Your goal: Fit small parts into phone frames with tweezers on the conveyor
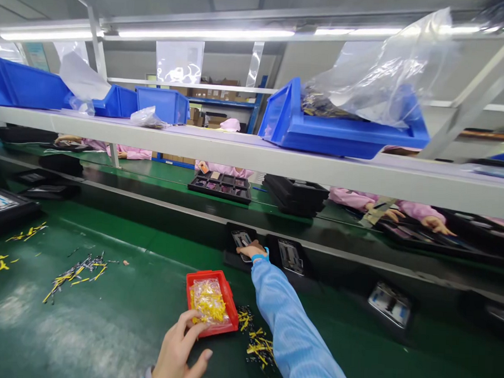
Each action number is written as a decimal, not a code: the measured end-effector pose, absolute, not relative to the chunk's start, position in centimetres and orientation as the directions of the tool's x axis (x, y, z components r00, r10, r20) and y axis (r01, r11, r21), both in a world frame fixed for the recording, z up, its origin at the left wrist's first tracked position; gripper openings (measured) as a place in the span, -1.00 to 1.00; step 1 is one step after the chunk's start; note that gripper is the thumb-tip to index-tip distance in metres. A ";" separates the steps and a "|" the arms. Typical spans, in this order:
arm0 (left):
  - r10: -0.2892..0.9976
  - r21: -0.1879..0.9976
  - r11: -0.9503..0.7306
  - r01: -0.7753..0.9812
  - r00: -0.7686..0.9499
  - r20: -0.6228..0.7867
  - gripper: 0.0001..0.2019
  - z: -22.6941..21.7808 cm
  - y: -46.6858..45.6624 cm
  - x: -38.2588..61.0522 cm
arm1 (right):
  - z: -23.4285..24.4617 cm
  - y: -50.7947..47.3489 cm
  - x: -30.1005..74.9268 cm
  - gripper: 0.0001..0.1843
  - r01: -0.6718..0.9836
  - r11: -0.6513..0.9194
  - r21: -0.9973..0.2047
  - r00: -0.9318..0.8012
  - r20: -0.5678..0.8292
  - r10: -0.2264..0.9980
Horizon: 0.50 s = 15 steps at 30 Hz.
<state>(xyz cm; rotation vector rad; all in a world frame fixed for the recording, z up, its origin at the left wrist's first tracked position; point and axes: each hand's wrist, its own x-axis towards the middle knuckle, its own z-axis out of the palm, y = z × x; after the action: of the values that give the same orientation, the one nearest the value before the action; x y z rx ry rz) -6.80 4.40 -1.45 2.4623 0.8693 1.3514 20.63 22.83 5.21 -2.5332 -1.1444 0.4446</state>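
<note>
My left hand [182,345] is low in the middle, thumb apart and fingers spread. Its fingertips reach over the near left edge of a red tray [229,302], which holds a clear plastic bag [208,290] and small yellow strips [214,310]. Farther off, my right hand [253,249], in a blue sleeve, has its fingers closed across a phone-like housing [240,237] above a black foam holder [232,259]. Another phone-like housing [291,256] lies in its own black holder just to the right. Part of the gripped housing is hidden by my hand.
Loose yellow and black strips [259,348] lie beside the red tray, with another pile [79,273] to the left. A white shelf [195,142] bearing blue bins [342,134] crosses overhead. Beyond it, co-workers in pink sleeves [352,198] handle black trays [221,186].
</note>
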 end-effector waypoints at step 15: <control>0.587 0.429 -0.801 0.418 0.401 0.704 -0.77 -0.7 4.3 -7.2 | 6.4 21.7 20.2 -0.66 0.671 -0.656 -0.346 0.636 -0.188 0.749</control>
<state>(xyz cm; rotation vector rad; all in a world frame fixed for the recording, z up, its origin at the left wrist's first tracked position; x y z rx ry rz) -7.16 4.28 -0.71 2.4700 0.8968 1.3558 20.16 21.69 6.38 -2.6139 -1.1555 0.4645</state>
